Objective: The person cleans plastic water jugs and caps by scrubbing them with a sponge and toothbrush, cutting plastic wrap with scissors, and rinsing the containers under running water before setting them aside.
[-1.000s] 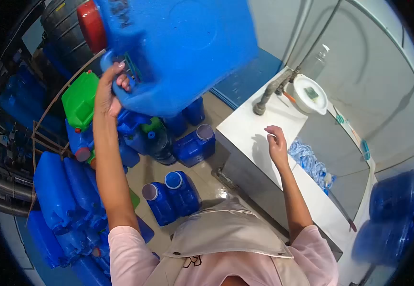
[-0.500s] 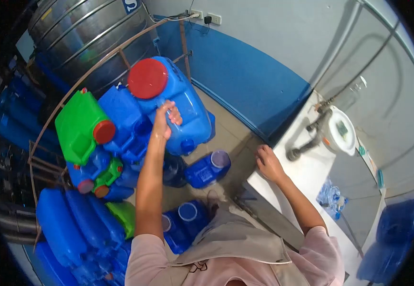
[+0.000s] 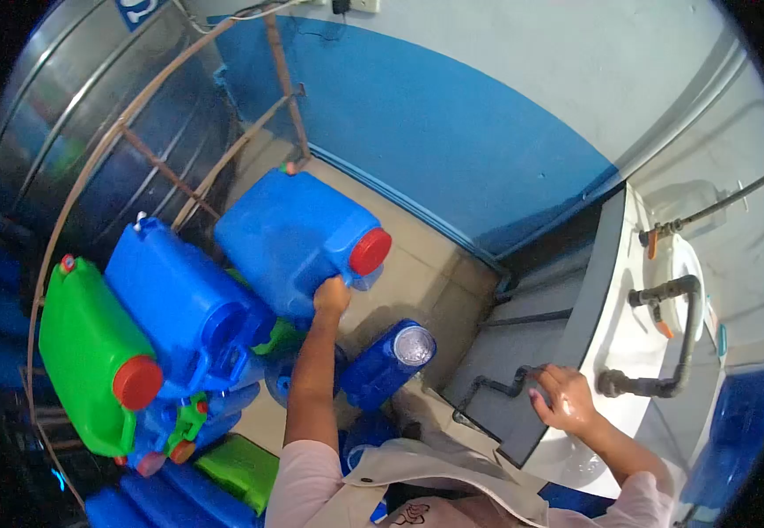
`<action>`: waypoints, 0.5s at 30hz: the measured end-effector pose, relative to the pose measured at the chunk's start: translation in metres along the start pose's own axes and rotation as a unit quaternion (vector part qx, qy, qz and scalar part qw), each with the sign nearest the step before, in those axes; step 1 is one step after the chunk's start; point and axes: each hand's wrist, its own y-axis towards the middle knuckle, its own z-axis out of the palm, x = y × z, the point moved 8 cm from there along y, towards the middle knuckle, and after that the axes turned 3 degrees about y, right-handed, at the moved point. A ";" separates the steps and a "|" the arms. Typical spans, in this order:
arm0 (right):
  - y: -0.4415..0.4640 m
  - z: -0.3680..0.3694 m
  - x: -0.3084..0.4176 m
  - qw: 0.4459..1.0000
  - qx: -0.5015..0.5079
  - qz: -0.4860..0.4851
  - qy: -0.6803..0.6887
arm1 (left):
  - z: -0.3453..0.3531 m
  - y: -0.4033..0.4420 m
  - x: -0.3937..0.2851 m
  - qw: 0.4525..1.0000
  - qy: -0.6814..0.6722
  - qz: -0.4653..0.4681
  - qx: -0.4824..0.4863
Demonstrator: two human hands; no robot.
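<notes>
Head view: the blue jug [image 3: 281,233] is left of centre, on the far side of the left hand [image 3: 333,297] and to the right of the blue-capped jug [image 3: 166,286], with its red cap [image 3: 370,252] toward the right. The left hand's fingers appear curled around the handle beside the cap; their tips are hidden. The right hand [image 3: 567,400] is at the edge of the table [image 3: 618,321], fingers loosely bent, nothing seen between them; contact cannot be confirmed. Handling, as judged: one-handed support suggests a light, probably empty load; bulky, stiff-walled, not fragile. Shine on the right hand suggests moisture, so smooth walls may slip. Grip the moulded handle, not the cap. The underside is hidden; whether it meets the floor [image 3: 417,224] cannot be determined. Contents are not visible. Jugs at near left are cut off.
</notes>
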 end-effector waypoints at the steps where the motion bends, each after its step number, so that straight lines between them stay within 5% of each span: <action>1: 0.000 0.001 -0.002 1.000 0.002 0.013 0.001 | 0.018 0.009 0.003 1.000 0.002 0.008 0.009; 6: 0.008 0.008 -0.003 0.999 0.024 0.009 -0.030 | 0.057 0.047 0.027 0.994 0.032 0.023 -0.097; 14: 0.012 0.018 0.002 0.992 0.102 0.002 -0.070 | 0.068 0.039 0.034 0.997 0.019 -0.044 -0.064; 15: 0.011 0.019 0.002 0.992 0.110 0.008 -0.065 | 0.047 0.026 0.020 0.986 0.058 -0.015 -0.156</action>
